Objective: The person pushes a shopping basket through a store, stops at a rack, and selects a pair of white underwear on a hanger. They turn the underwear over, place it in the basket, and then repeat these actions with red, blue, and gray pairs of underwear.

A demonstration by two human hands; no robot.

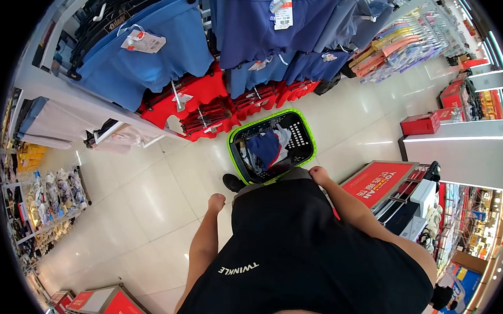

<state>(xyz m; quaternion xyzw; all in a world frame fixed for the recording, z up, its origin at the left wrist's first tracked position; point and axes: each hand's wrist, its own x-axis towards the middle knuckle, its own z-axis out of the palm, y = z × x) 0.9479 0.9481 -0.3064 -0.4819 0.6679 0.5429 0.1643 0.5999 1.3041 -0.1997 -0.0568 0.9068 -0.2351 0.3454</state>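
My left hand (217, 202) hangs beside my body over the tiled floor, its fingers curled in, with nothing visible in it. On the other side, my right hand (319, 176) is also curled near my hip and close to the basket's near right corner; no held item shows. A black shopping basket (313, 133) with a bright green rim stands in front of my legs. Inside it lie folded clothes (264, 147), navy, white and grey with some red. My black shoe (233, 182) shows left of the basket.
Blue shorts (146, 55) and navy shorts (274, 32) with price tags hang ahead, above red garments (204, 97). Colourful clothes (398, 47) hang farther right. At my right stands a red sign (379, 179) on a display; racks of small goods (54, 193) stand left.
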